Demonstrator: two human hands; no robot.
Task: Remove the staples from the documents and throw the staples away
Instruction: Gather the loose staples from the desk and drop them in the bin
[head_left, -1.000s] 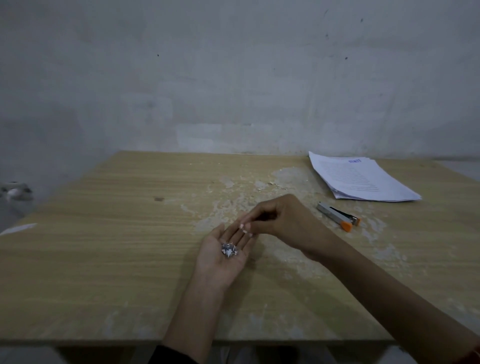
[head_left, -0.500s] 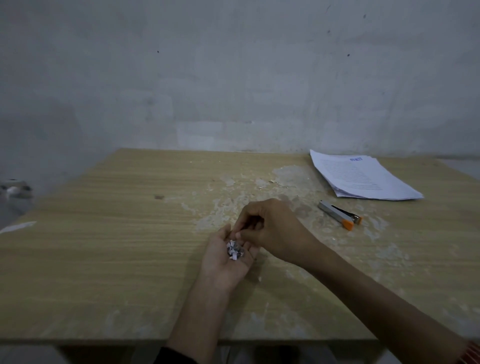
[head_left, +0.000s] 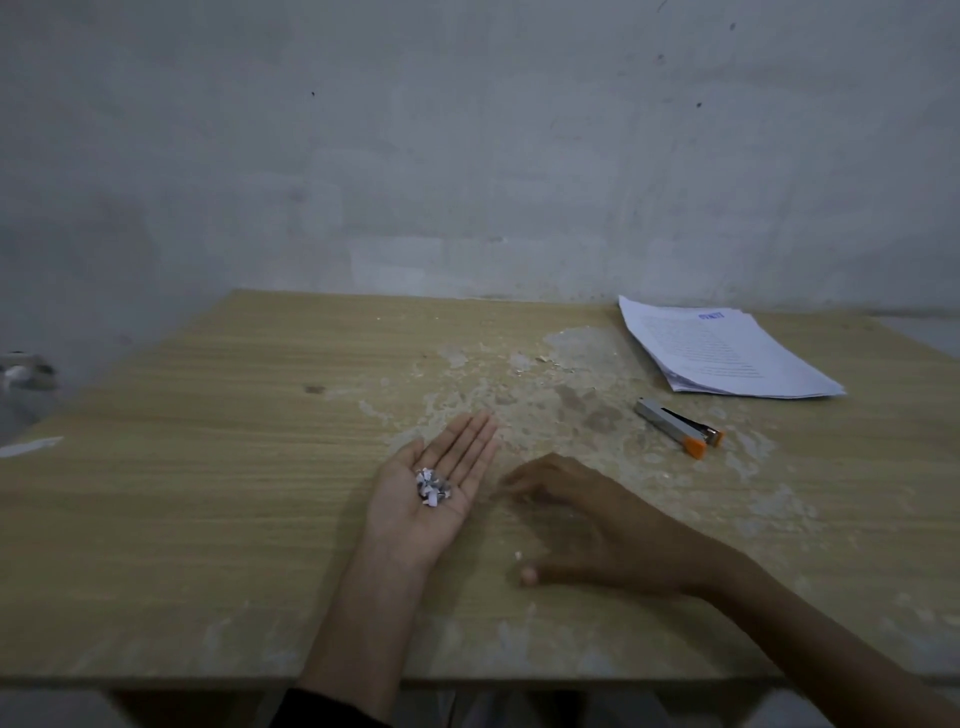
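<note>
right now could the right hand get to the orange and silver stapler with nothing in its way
Probably yes. The right hand is open and holds nothing, and only bare tabletop lies between it and the stapler. The paper stack sits farther back.

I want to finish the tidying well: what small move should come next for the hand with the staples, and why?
Probably curl the left hand loosely over the staples: they lie as a loose heap on its flat open palm, and no bin shows, so they must be carried. The right hand holds nothing.
</note>
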